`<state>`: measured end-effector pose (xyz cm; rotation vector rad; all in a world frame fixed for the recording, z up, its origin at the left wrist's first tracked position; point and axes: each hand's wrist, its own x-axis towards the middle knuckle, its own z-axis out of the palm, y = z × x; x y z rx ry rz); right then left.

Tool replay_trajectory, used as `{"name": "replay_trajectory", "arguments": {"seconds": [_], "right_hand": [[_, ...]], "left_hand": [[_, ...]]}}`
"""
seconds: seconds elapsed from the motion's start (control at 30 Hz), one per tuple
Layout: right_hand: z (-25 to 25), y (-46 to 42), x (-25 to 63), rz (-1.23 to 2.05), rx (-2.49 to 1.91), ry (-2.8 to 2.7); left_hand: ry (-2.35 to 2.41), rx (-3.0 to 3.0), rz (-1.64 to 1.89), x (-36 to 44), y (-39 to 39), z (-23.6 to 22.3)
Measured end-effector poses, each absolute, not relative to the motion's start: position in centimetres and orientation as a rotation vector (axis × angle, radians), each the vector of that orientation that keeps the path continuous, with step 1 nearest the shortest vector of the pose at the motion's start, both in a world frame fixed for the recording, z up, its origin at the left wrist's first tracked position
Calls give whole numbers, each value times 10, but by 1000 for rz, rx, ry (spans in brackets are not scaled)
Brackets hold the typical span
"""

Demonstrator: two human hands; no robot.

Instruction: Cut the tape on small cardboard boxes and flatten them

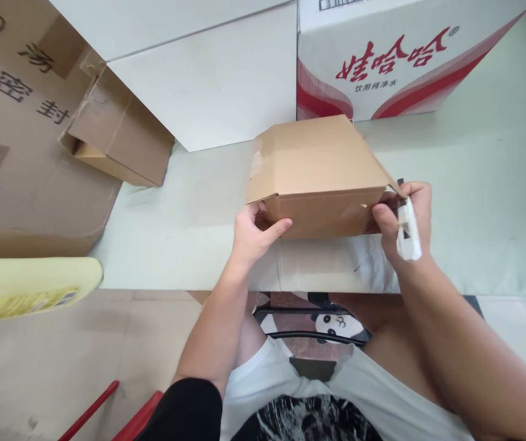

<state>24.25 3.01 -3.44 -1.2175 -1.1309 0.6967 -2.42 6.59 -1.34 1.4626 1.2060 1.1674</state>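
A brown cardboard box (322,156) sits on the pale cloth-covered table in front of me, one end flap lifted at its right side. My left hand (256,236) grips its near left corner, thumb pressed on the near side and fingers partly hidden behind the edge. At the right end, my right hand (403,223) is closed around a white-handled utility knife (409,236). A dark tip pokes up above that hand, beside the flap. The right thumb and fingertips are at the box's open end, where the box partly hides them.
Behind the box stand a white carton (226,92) and a white-and-red water carton (382,73). Large brown cartons (28,177) fill the left, with a smaller brown box (120,135) against them. A yellow container (33,285) juts in at the left edge; below are red legs (91,410).
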Motion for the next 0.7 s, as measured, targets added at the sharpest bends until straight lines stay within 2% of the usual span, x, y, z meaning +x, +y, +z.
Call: {"name": "replay_trajectory", "arguments": {"seconds": [0.23, 0.7], "right_hand": [[-32, 29, 242, 798, -1308, -934], [-22, 27, 237, 740, -1464, -891]], "left_hand": [[1165, 1430, 1113, -23, 65, -14], [1208, 1588, 1051, -24, 62, -15]]}}
